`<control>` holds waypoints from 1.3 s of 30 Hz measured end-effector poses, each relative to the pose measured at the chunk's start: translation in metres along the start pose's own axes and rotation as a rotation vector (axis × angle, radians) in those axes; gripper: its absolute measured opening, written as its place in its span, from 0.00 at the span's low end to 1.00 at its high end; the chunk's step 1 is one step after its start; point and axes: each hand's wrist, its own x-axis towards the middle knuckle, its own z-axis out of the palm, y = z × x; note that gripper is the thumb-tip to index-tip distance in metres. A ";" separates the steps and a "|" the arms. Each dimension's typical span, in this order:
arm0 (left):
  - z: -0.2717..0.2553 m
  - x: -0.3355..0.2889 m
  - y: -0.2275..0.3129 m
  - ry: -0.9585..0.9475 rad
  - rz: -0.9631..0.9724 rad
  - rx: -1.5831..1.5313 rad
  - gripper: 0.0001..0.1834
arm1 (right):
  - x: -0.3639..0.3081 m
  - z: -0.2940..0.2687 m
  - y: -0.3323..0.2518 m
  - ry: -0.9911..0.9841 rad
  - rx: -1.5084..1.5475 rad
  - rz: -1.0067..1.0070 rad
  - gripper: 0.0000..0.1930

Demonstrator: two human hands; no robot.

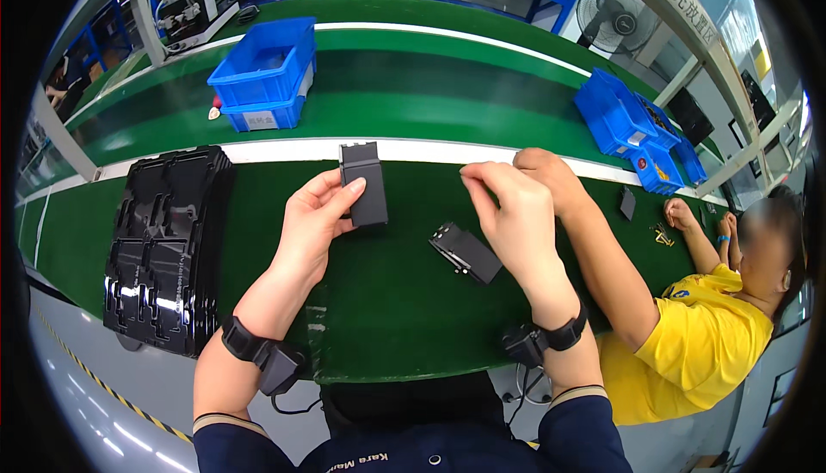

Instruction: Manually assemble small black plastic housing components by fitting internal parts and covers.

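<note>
My left hand [320, 210] grips a flat black rectangular case [370, 185], held upright above the green bench with the thumb across its front. To the right of it, my right hand [514, 210] is raised with thumb and forefinger pinched together. Whatever may be between those fingertips is too small to make out. Below, between my two hands, a second black case [469, 253] lies tilted on the bench, with small shiny bits along its lower left edge. A co-worker's hand [544, 172] reaches in just behind my right hand and is partly hidden by it.
Glossy black trays [168, 249] are stacked at the left. Stacked blue bins [262, 73] stand beyond the white rail; more blue bins [607, 111] sit at the far right. The co-worker in a yellow shirt [688, 344] sits close on my right, near brass-coloured small parts [662, 235].
</note>
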 end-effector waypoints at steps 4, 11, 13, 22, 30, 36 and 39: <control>-0.001 0.002 0.002 0.082 0.049 -0.069 0.12 | 0.017 -0.020 -0.015 0.476 0.001 -0.258 0.11; -0.003 0.002 -0.001 0.094 0.058 -0.057 0.13 | 0.032 -0.031 0.008 -0.017 0.106 0.223 0.08; -0.003 0.003 -0.002 0.087 0.067 -0.074 0.14 | 0.024 -0.019 0.013 -0.127 0.020 0.369 0.06; 0.005 0.002 -0.005 -0.009 0.206 -0.019 0.13 | -0.006 0.052 0.063 -0.389 -0.589 0.293 0.08; 0.008 -0.008 0.001 -0.106 0.118 0.116 0.16 | 0.003 0.011 0.029 -0.156 0.413 0.425 0.09; 0.016 -0.017 -0.006 -0.201 0.124 0.095 0.16 | 0.003 0.008 -0.007 -0.187 0.901 0.487 0.09; 0.019 -0.017 -0.006 -0.221 0.125 0.145 0.16 | 0.000 0.011 -0.005 -0.154 0.871 0.491 0.07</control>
